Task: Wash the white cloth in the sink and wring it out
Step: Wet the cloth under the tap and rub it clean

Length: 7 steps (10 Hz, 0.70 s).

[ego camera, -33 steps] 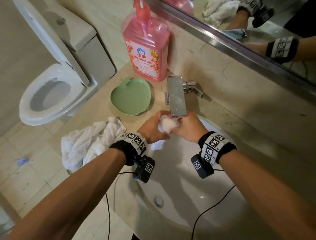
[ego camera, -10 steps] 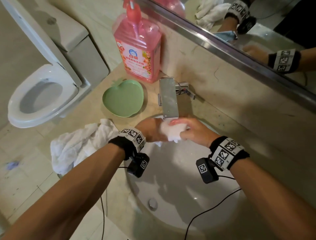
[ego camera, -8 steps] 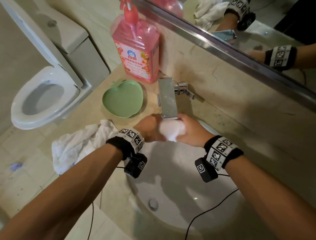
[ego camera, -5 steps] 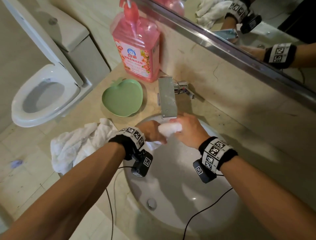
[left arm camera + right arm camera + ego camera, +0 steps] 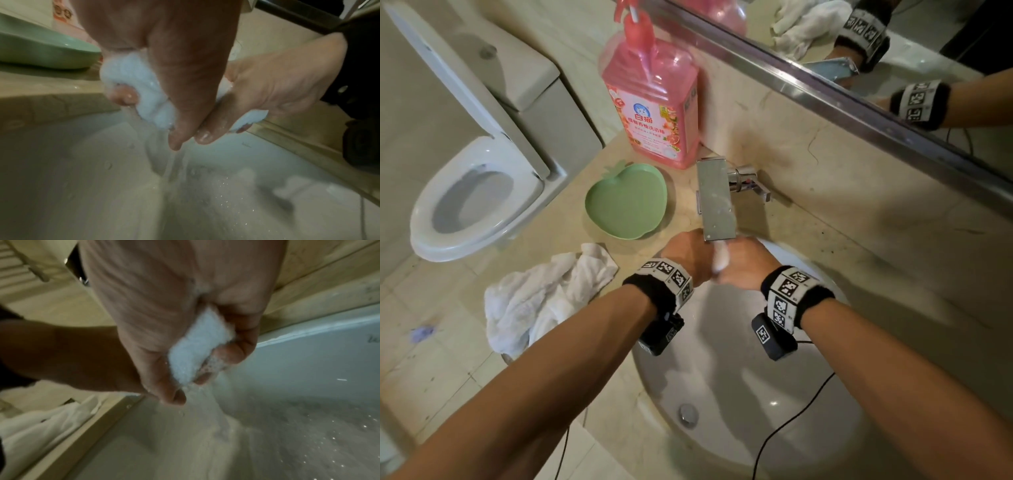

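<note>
A small wet white cloth (image 5: 720, 258) is bunched between both hands under the steel faucet (image 5: 715, 202), over the far side of the white sink (image 5: 825, 428). My left hand (image 5: 690, 255) grips its left end; the left wrist view shows the cloth (image 5: 139, 84) squeezed between curled fingers and thumb. My right hand (image 5: 744, 263) grips the right end, and the cloth (image 5: 195, 350) bulges out of that fist. Water streams from the cloth down into the basin in both wrist views.
A second white towel (image 5: 541, 294) lies crumpled on the counter left of the sink. A green apple-shaped dish (image 5: 626, 202) and a pink soap bottle (image 5: 654, 99) stand behind it. A toilet (image 5: 472, 192) is at the left, a mirror above the backsplash.
The two hands have pressed closer together round the cloth, so less of it shows than half a second ago. They stay under the faucet.
</note>
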Motion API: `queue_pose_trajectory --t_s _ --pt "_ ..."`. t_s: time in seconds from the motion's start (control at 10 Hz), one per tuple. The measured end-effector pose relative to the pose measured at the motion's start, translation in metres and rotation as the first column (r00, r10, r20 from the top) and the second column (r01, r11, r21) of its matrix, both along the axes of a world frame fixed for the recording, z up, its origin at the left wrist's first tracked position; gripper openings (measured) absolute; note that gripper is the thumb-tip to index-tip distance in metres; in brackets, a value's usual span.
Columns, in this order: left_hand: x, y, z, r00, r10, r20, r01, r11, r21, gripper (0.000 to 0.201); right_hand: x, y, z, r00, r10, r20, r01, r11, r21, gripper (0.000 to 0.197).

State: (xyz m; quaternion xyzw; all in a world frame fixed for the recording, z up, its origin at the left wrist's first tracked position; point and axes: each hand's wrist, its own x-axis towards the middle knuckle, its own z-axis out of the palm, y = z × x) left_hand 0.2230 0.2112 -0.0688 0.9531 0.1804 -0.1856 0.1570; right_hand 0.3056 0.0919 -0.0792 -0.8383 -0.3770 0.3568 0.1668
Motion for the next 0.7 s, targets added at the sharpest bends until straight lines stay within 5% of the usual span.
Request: queue_pose_trajectory --t_s 0.1,0.3,0.4,0.6,0.7 --pt "0.003 -0.002 -0.009 0.988 0.14 -0.072 -0.141 0.99 -0.008 0.027 0.0 0.002 -0.002 0.988 0.085 0.126 -0.077 0.994 -0.072 0.031" --pt "0.01 -0.008 -0.023 0.989 -0.013 -0.147 -0.002 0.995 -0.102 0.016 0.0 -0.001 -0.001 0.936 0.192 0.296 -0.174 0.981 -0.086 0.019" --pt "0.008 -0.005 -0.028 0.982 -0.071 -0.173 0.071 0.997 -0.006 0.029 0.001 -0.001 -0.004 0.931 0.218 0.294 -0.189 0.974 -0.123 0.022" --pt "0.008 0.001 -0.016 0.988 -0.092 -0.125 0.084 0.994 -0.067 0.035 0.008 -0.002 -0.008 0.972 0.171 0.159 -0.159 0.983 -0.088 0.015" --pt "0.001 0.012 -0.012 0.993 -0.05 -0.105 0.029 0.981 -0.192 0.051 0.011 -0.009 -0.007 0.99 0.104 -0.096 -0.112 0.99 -0.08 0.052"
